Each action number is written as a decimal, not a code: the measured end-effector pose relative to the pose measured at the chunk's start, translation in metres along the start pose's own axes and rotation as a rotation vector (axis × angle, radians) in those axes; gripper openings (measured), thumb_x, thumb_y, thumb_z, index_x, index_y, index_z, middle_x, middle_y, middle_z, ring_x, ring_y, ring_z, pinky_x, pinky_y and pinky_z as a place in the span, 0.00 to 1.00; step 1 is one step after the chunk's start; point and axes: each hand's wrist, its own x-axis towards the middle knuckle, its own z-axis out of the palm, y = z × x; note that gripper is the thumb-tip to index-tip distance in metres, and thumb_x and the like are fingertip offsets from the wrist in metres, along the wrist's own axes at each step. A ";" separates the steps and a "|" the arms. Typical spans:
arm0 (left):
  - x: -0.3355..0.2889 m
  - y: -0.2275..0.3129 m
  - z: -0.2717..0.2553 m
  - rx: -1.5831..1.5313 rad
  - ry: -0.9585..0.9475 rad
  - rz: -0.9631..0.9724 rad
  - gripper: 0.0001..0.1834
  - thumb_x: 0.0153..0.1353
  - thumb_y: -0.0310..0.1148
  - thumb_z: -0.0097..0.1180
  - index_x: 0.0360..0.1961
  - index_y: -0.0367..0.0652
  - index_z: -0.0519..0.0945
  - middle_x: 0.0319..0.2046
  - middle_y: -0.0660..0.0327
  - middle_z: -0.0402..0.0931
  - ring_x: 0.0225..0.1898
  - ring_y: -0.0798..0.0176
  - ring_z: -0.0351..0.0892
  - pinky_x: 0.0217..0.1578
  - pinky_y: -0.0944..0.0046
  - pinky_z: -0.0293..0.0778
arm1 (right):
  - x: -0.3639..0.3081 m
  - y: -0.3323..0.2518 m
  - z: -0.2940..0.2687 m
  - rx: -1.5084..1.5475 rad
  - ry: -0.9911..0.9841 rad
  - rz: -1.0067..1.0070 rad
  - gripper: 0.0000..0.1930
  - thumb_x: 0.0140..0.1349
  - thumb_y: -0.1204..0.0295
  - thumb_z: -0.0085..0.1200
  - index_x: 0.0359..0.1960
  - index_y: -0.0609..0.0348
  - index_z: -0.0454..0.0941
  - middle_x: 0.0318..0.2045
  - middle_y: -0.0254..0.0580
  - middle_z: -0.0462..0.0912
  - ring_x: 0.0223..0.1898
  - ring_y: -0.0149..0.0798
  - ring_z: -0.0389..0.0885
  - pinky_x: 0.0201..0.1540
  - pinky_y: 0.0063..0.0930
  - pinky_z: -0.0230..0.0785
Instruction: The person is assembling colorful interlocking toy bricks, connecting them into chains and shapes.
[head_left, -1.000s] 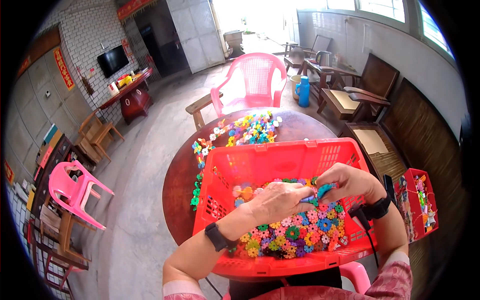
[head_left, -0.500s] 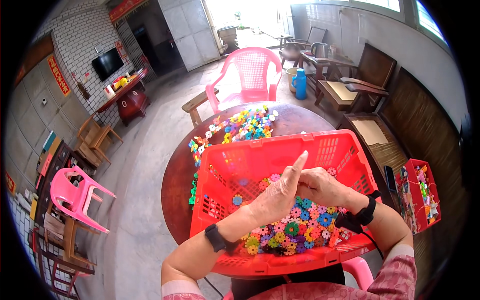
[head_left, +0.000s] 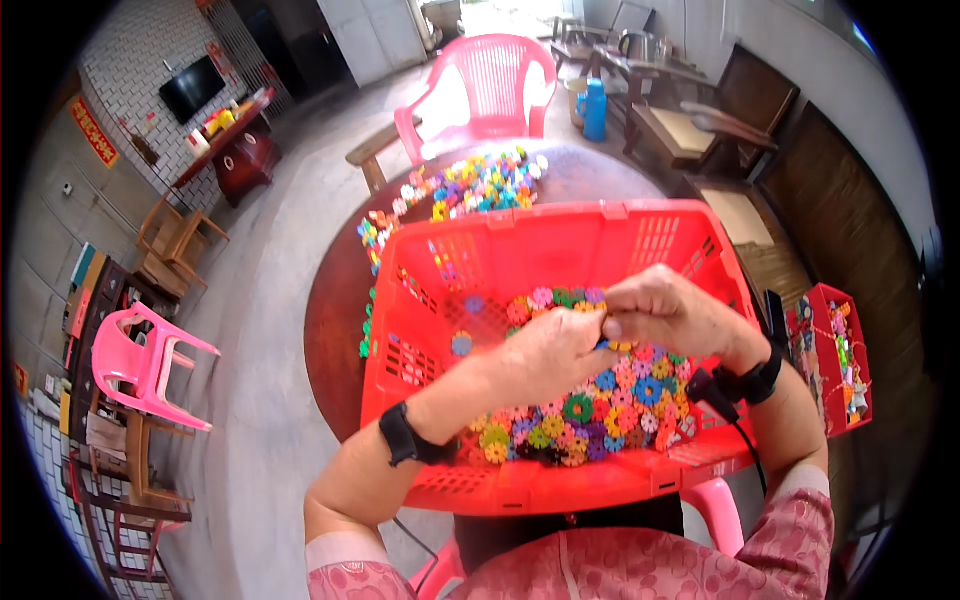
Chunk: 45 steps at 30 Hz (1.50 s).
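Observation:
Over a red plastic basket, my two hands meet with their fingertips together. My left hand is closed, thumb pressed in toward the other hand. My right hand curls its fingers against the left one. A bit of blue and yellow shows just under the fingertips, but I cannot tell whether it is held or lies below. Beneath the hands, many flower-shaped plastic pieces in mixed colours lie loose in the basket.
The basket rests at the near side of a round dark wooden table. Beyond it lies a pile of joined flower pieces. A pink chair stands at the far side, and a red box of small items at the right.
My left thumb, raised before, has come down against the right hand. My right hand has turned, its fingers now over the left fingertips. The whole view has shifted, with the basket higher in it.

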 end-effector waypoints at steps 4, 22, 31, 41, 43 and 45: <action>0.004 0.005 -0.018 0.109 -0.225 -0.138 0.15 0.58 0.35 0.53 0.42 0.34 0.74 0.28 0.49 0.76 0.27 0.56 0.79 0.30 0.59 0.75 | 0.003 -0.008 -0.003 0.164 -0.071 0.233 0.11 0.64 0.69 0.55 0.31 0.67 0.76 0.19 0.33 0.74 0.21 0.21 0.67 0.23 0.22 0.63; 0.000 -0.002 -0.022 -0.310 -0.303 0.150 0.14 0.55 0.36 0.53 0.35 0.37 0.82 0.18 0.62 0.71 0.17 0.69 0.69 0.22 0.67 0.68 | -0.005 0.005 -0.001 0.351 -0.032 0.255 0.11 0.60 0.68 0.51 0.30 0.66 0.77 0.18 0.33 0.76 0.19 0.21 0.76 0.19 0.14 0.62; -0.006 -0.002 -0.041 0.615 -0.225 -0.485 0.15 0.59 0.35 0.46 0.36 0.35 0.79 0.32 0.43 0.79 0.40 0.43 0.80 0.42 0.45 0.74 | 0.002 0.002 0.024 -0.078 -0.431 0.492 0.26 0.62 0.48 0.54 0.36 0.65 0.74 0.26 0.44 0.80 0.26 0.41 0.79 0.32 0.32 0.72; -0.008 0.015 -0.025 0.684 -0.223 -0.452 0.14 0.58 0.37 0.49 0.34 0.38 0.81 0.32 0.46 0.81 0.39 0.45 0.82 0.41 0.46 0.77 | -0.026 -0.042 0.112 -0.300 -0.951 0.000 0.19 0.52 0.68 0.53 0.40 0.69 0.64 0.21 0.55 0.77 0.25 0.58 0.80 0.28 0.46 0.72; -0.011 0.024 -0.015 0.650 -0.270 -0.431 0.13 0.56 0.36 0.50 0.32 0.39 0.82 0.31 0.46 0.81 0.39 0.45 0.82 0.39 0.46 0.77 | -0.036 -0.050 0.120 -0.200 -0.977 -0.101 0.19 0.50 0.69 0.53 0.40 0.69 0.64 0.21 0.55 0.77 0.25 0.58 0.80 0.26 0.46 0.72; -0.017 0.030 -0.003 0.611 -0.309 -0.403 0.13 0.55 0.37 0.51 0.32 0.40 0.82 0.30 0.47 0.81 0.38 0.45 0.82 0.38 0.46 0.77 | -0.051 -0.061 0.133 -0.110 -1.020 -0.205 0.21 0.53 0.65 0.56 0.40 0.69 0.64 0.22 0.56 0.77 0.27 0.56 0.80 0.27 0.46 0.72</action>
